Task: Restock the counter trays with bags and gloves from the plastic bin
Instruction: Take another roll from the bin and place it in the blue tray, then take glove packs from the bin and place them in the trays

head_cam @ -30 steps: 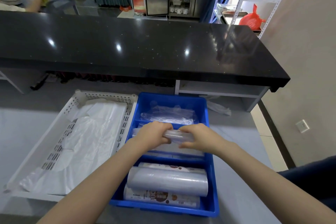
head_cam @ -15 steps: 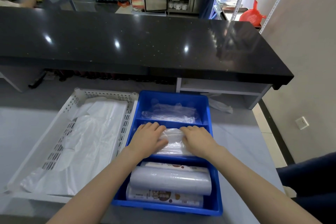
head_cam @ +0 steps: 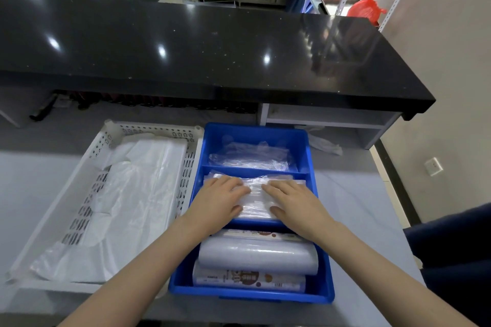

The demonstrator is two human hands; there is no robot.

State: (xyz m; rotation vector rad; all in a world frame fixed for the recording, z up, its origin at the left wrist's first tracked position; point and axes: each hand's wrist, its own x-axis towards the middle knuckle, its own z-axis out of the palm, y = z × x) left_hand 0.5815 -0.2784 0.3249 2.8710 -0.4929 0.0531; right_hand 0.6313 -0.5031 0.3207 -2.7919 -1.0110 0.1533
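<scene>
Trays on grey surface: 2, namely 1 white perforated tray (head_cam: 91,167), 1 blue tray (head_cam: 313,164). Blue tray compartments: 3. Rolls in nearest compartment: 3 visible; plain roll (head_cam: 257,255), printed roll (head_cam: 247,280), third mostly hidden. Hands: 2; left hand (head_cam: 220,203), right hand (head_cam: 295,204).

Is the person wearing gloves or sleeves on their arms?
No. Both the left hand and the right hand are bare, with no gloves, rings or watch showing. Both forearms are bare too, with no sleeves as far up as the picture shows.
</scene>
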